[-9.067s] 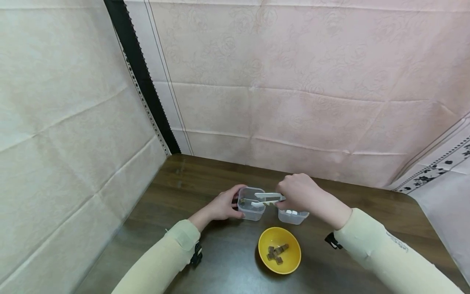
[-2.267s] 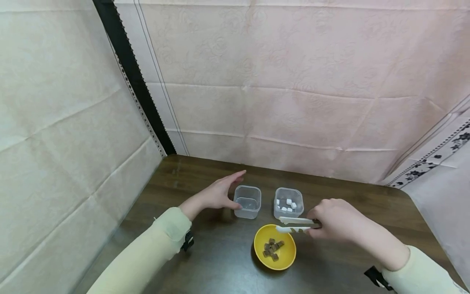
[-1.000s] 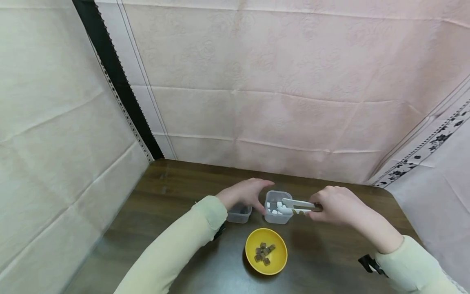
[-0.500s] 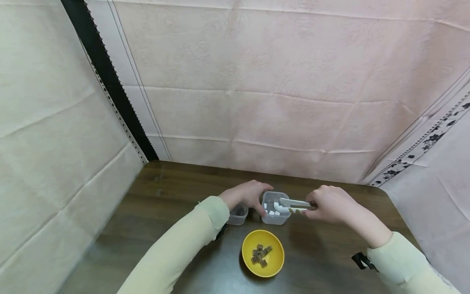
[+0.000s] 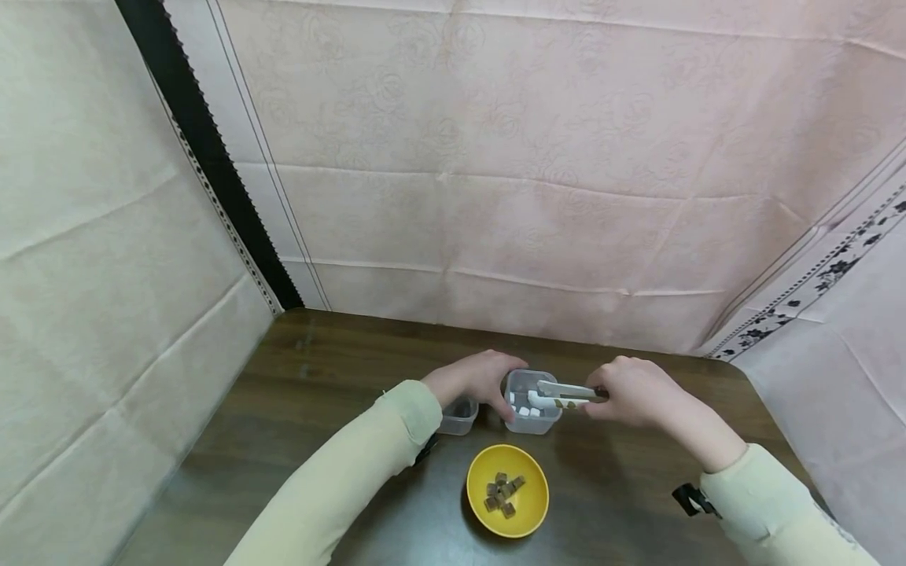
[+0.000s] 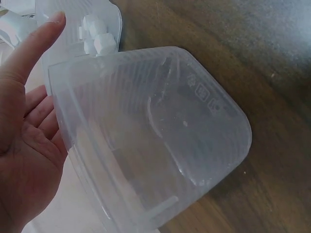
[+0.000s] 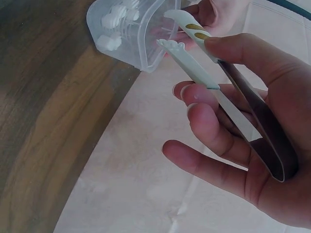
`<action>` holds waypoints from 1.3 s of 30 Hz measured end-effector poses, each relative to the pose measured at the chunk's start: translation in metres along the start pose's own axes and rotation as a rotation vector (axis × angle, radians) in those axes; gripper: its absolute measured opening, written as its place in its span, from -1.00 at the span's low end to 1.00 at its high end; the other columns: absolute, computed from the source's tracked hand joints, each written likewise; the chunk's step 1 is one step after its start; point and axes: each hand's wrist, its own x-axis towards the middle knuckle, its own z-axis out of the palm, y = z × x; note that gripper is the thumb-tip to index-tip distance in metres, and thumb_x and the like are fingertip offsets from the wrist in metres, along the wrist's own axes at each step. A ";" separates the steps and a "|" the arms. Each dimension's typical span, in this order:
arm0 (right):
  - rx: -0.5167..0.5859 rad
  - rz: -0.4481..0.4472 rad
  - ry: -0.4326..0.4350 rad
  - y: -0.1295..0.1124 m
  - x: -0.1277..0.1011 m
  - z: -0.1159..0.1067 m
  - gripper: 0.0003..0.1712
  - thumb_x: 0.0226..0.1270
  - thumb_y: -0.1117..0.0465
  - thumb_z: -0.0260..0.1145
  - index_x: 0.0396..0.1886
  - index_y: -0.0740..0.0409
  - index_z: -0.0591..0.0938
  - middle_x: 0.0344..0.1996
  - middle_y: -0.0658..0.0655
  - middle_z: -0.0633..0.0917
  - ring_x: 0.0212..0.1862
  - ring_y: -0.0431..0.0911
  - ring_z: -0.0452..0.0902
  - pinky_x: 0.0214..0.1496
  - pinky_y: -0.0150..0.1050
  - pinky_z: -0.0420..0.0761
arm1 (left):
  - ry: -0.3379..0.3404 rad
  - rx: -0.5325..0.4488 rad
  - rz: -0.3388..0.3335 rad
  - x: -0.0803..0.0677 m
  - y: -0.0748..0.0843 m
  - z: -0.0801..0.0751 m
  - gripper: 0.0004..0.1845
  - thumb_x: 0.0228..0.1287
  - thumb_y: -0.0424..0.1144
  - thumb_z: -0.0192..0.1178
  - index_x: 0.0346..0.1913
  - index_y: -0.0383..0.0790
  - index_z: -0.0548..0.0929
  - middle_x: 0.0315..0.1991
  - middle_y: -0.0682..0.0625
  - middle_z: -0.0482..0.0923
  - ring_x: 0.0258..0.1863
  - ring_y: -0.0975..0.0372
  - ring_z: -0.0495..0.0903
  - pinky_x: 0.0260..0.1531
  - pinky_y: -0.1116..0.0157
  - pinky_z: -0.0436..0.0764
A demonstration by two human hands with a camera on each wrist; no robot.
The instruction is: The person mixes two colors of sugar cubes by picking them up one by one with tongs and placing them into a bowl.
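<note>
My left hand (image 5: 481, 377) holds the left side of the right clear plastic container (image 5: 531, 425), thumb at its front corner and fingers behind. Several small white cubes (image 6: 99, 36) lie inside that container. In my right hand (image 5: 630, 391) is a pair of tongs (image 7: 252, 104) with white tips, gripped between thumb and fingers. The tongs reach over the container from the right, and their tips stand apart in the right wrist view, with no cube visible between them. The left clear plastic container (image 6: 194, 136) stands beneath my left wrist, partly hidden in the head view.
A yellow bowl (image 5: 529, 511) with several brown cubes (image 5: 501, 489) stands in front of the containers on the dark wooden table (image 5: 354, 346). Pale cloth (image 5: 453, 157) hangs behind the table's far edge and along the left side.
Since about two seconds ago, my left hand has shifted from the left container to the right one. The tongs have moved from above the bowl's edge to over the white cubes.
</note>
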 end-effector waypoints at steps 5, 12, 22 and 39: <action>-0.007 -0.002 -0.003 -0.002 0.004 0.000 -0.60 0.23 0.05 0.54 -0.67 -0.15 0.52 -0.72 -0.23 0.26 -0.62 -0.31 0.14 -0.57 -0.35 0.11 | 0.018 0.008 0.032 0.000 0.000 0.003 -0.02 0.02 -0.01 0.72 0.52 -0.17 0.51 0.41 -0.02 0.59 0.34 0.18 0.56 0.42 0.25 0.52; -0.033 -0.011 -0.003 -0.006 0.012 0.001 -0.61 0.18 0.05 0.54 -0.69 -0.14 0.52 -0.73 -0.24 0.25 -0.63 -0.31 0.11 -0.59 -0.35 0.09 | 0.033 0.003 0.048 0.001 -0.002 0.005 -0.09 0.02 -0.03 0.72 0.46 -0.16 0.57 0.31 0.01 0.66 0.19 0.25 0.60 0.31 0.30 0.58; -0.058 -0.006 -0.009 -0.006 0.023 0.010 -0.60 0.14 0.04 0.54 -0.71 -0.12 0.50 -0.73 -0.23 0.22 -0.63 -0.29 0.10 -0.60 -0.34 0.07 | 0.029 -0.024 0.039 0.001 -0.003 0.006 -0.10 0.04 -0.05 0.70 0.47 -0.13 0.55 0.27 0.05 0.66 0.11 0.29 0.59 0.28 0.30 0.59; -0.035 0.044 -0.064 -0.005 0.033 0.027 -0.66 0.19 0.04 0.55 -0.65 -0.07 0.59 -0.74 -0.15 0.40 -0.63 -0.25 0.22 -0.60 -0.34 0.18 | 0.034 0.017 0.005 -0.001 0.004 0.010 -0.03 0.08 0.08 0.67 0.53 -0.12 0.49 0.47 0.02 0.53 0.38 0.21 0.52 0.47 0.22 0.48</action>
